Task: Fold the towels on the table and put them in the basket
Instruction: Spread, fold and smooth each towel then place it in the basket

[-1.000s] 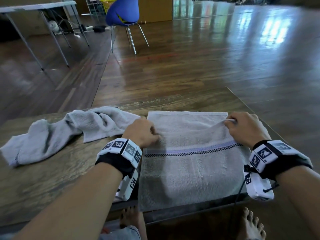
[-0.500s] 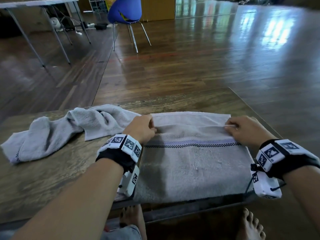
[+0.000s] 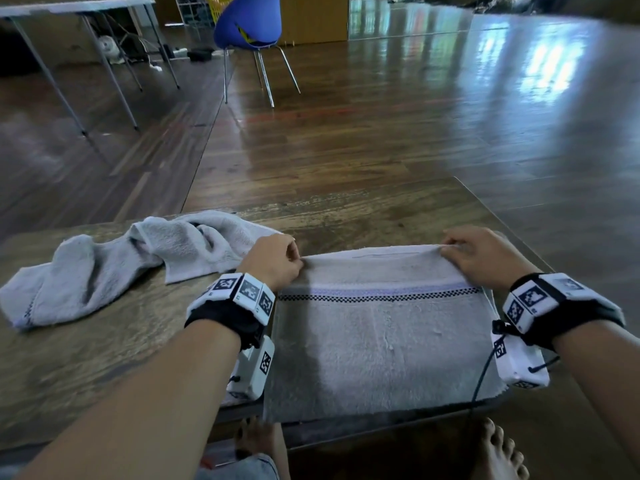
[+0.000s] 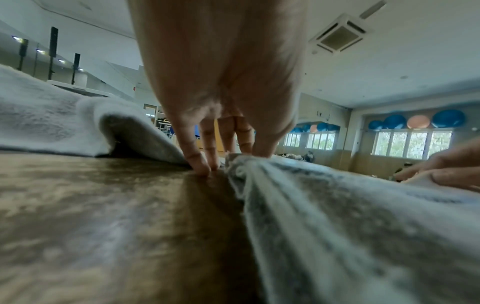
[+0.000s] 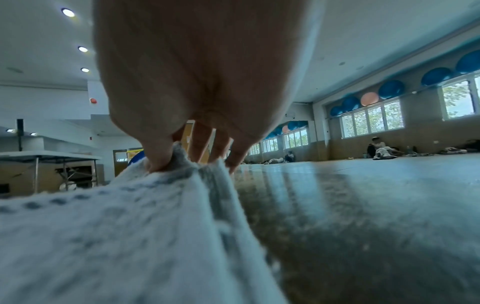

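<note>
A grey towel [image 3: 377, 334] with a lilac and black checked band lies folded over on the wooden table [image 3: 104, 355], its near edge at the table's front. My left hand [image 3: 273, 258] pinches the towel's far left corner [image 4: 239, 162]. My right hand [image 3: 474, 254] pinches the far right corner [image 5: 179, 162]. Both corners sit low over the table, with the cloth stretched between them. A second grey towel [image 3: 114, 265] lies crumpled to the left, just beside my left hand. No basket is in view.
The table's right edge [image 3: 519, 244] runs close to my right hand. Beyond the table is bare wooden floor, with a blue chair [image 3: 247, 26] and a folding table [image 3: 79, 15] far back. My bare feet [image 3: 498, 452] show under the front edge.
Both hands carried the towel's upper layer away from me, so its edge now lies over the far edge. The crumpled towel has not moved.
</note>
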Tool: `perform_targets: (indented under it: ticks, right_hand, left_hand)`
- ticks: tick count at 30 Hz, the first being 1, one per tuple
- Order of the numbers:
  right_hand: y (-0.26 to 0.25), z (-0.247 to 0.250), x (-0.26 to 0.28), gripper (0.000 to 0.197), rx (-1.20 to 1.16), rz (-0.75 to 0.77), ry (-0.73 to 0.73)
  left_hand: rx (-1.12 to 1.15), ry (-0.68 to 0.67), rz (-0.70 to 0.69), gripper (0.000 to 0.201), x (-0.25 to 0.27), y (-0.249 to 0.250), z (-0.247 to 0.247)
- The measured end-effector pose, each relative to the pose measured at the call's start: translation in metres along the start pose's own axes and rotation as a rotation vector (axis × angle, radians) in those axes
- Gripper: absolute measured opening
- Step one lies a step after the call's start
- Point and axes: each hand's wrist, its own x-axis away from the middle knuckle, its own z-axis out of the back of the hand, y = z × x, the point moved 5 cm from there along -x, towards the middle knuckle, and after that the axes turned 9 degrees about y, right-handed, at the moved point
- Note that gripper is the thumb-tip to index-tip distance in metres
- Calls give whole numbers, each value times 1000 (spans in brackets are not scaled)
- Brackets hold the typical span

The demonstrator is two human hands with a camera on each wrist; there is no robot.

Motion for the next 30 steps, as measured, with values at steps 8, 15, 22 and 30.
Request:
perform_targets:
  ticks: [8,15,22,30]
  right_hand:
    - [0,-9,-4,14,-56,-27,-57]
    - [8,1,-5,10,-483,-175,64]
    - [26,-5,-6,9,-715,-384,146]
    - [28,-4,-8,7,-539,-428,149]
  left_hand:
    - [-6,-19,-30,5,0,4,2]
    - [81,27,18,7,-1,6,17]
    - [120,50,27,7,-3,0,19]
    - [64,54,-22,9,-2,-1,18]
